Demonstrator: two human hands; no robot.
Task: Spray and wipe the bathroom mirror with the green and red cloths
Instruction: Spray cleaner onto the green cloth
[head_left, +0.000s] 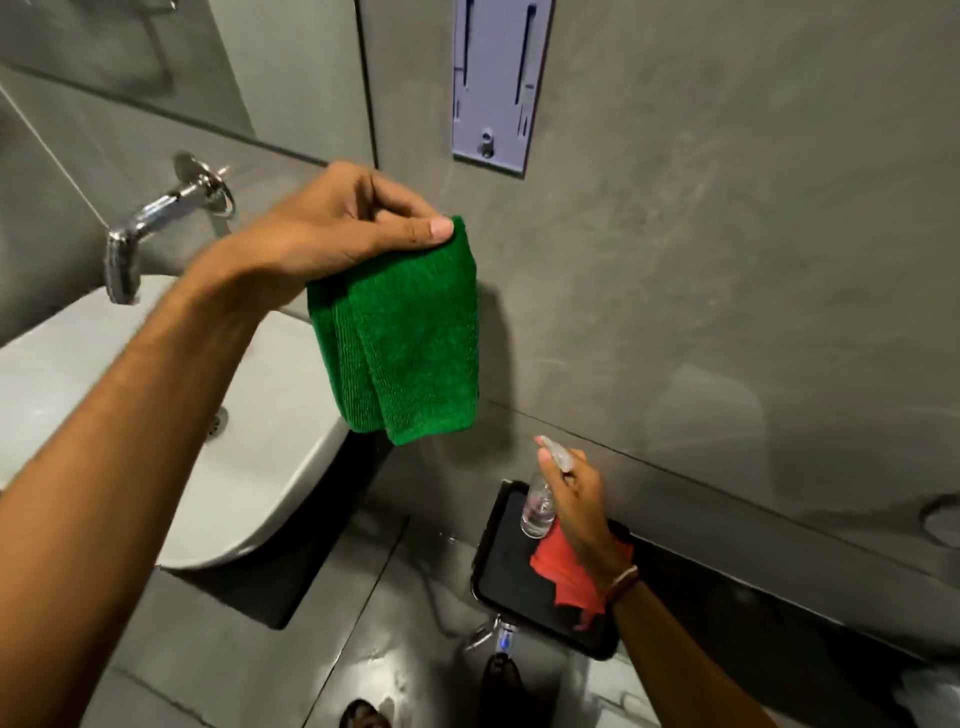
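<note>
In the head view the left hand (332, 228) pinches the folded green cloth (405, 338), which hangs below its fingers before the grey wall (727, 234) beside the white basin (156, 415), while the right hand (582, 504) grips a clear spray bottle (540, 504) over the red cloth (563, 577) on a black tray (498, 577).

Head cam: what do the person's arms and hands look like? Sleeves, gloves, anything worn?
Both forearms are bare in view, with no sleeves visible. The left hand and right hand are ungloved. The right wrist carries a thin band, reddish-brown with a pale strip. No rings, watch or markings can be made out on either hand.
</note>
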